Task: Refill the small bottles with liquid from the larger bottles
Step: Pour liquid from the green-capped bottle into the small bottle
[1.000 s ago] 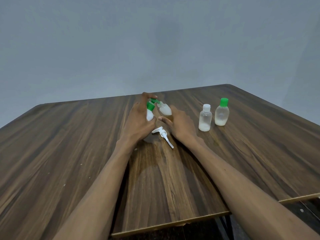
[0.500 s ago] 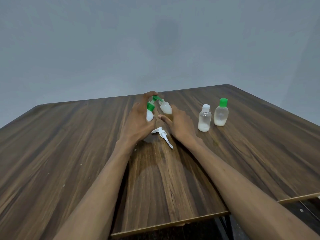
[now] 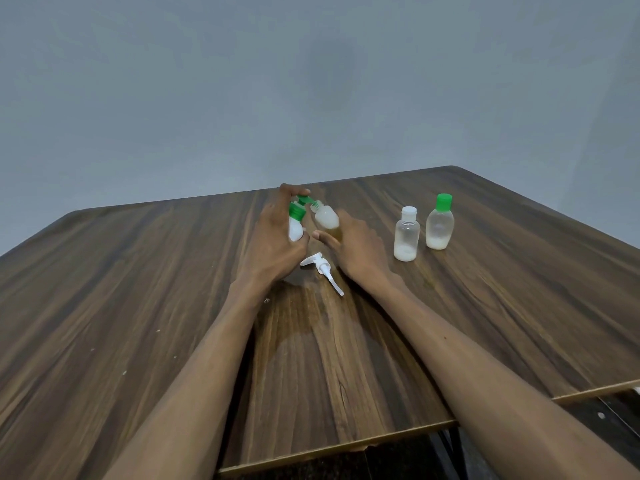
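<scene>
**Two small bottles held neck to neck over the wooden surface**

Your left hand (image 3: 273, 237) curls round a small bottle with a green cap (image 3: 296, 221), fingers wrapped behind it and the thumb pressed against its lower front. The green flip lid stands open at the top, just under your fingertips, and white liquid shows in the body below the cap.

Your right hand (image 3: 356, 242) grips a second small bottle (image 3: 325, 218), uncapped, tilted so that its threaded neck leans left toward the green cap. The two necks sit just beside each other; whether they touch cannot be told. This bottle holds cloudy white liquid, with your thumb stretched out beneath it and your fingers hidden behind.

Between your wrists a white pump head (image 3: 320, 268) lies on its side on the surface (image 3: 138, 289), its dip tube pointing toward you and to the right.

To the right of your right hand stand two more bottles, upright and near each other: a clear bottle with a white cap (image 3: 406, 235) and, just beyond it, a rounder clear bottle with a green cap (image 3: 440, 223). Each has a shallow layer of white liquid at the bottom.
</scene>
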